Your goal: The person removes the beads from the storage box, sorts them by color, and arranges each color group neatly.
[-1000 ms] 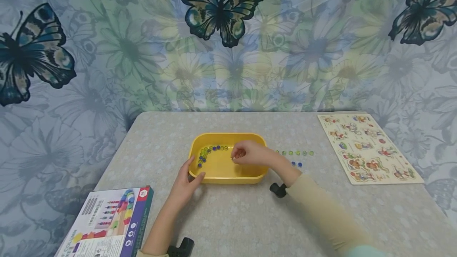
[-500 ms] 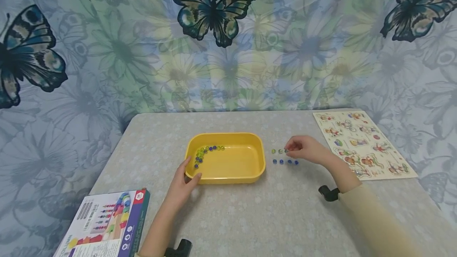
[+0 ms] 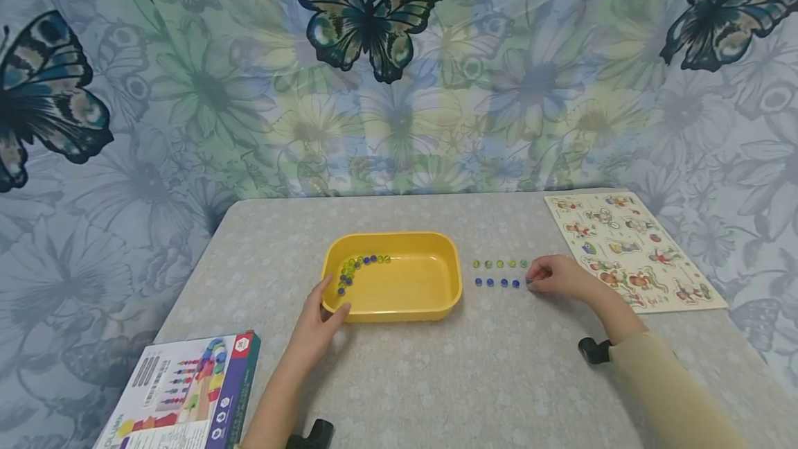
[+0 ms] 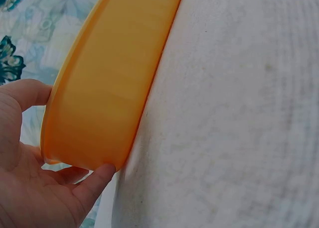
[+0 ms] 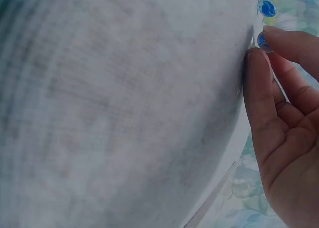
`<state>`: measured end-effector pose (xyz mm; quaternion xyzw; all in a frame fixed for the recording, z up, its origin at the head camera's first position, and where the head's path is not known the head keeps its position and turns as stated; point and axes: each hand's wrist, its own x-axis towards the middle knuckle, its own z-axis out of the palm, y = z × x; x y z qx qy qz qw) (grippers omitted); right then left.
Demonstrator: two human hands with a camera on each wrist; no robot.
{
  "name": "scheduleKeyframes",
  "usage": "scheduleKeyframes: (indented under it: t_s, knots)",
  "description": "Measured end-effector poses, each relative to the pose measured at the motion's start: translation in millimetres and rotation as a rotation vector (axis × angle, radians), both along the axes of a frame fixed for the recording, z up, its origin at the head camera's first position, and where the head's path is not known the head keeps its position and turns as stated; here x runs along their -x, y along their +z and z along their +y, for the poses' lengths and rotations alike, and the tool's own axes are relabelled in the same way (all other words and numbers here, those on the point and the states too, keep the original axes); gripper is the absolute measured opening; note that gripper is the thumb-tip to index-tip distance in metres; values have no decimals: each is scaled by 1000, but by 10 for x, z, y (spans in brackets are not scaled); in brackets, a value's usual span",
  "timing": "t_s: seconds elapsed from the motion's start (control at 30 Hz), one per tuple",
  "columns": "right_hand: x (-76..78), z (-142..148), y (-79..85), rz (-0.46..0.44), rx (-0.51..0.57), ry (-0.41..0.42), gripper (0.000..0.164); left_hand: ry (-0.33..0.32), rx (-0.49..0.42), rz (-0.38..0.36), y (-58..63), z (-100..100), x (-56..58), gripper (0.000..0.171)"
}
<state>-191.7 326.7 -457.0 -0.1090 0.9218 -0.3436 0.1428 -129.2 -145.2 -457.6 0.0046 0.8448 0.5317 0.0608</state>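
Note:
In the head view a yellow tray (image 3: 399,312) holds a curved line of green and blue marbles (image 3: 346,276) along its left side. My left hand (image 3: 316,324) grips the tray's near left corner, and the left wrist view shows thumb and fingers spread around that corner. To the tray's right, two rows lie on the table: green marbles (image 3: 500,264) behind and blue marbles (image 3: 504,283) in front. At the right end of the blue row, my right hand (image 3: 561,277) pinches a blue marble (image 5: 263,42) between thumb and fingertip, down at the table surface.
A wooden picture board (image 3: 642,248) lies at the back right, close beyond the right hand. A cardboard box (image 3: 187,393) with printed toys is at the front left, beside the left forearm. Behind the table (image 3: 436,380) hangs a butterfly-patterned cloth (image 3: 399,137).
My right hand has gone from above the tray to the green row, then to the right end of the blue row, where it pinches a blue marble. The left hand stays at the tray corner.

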Motion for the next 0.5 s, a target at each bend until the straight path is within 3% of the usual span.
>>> scheduleKeyframes:
  t_s: [0.5]
  knots:
    - [3,-41,-11,28,-49,-20,13,22,11,-24,-15,12,-20,72]
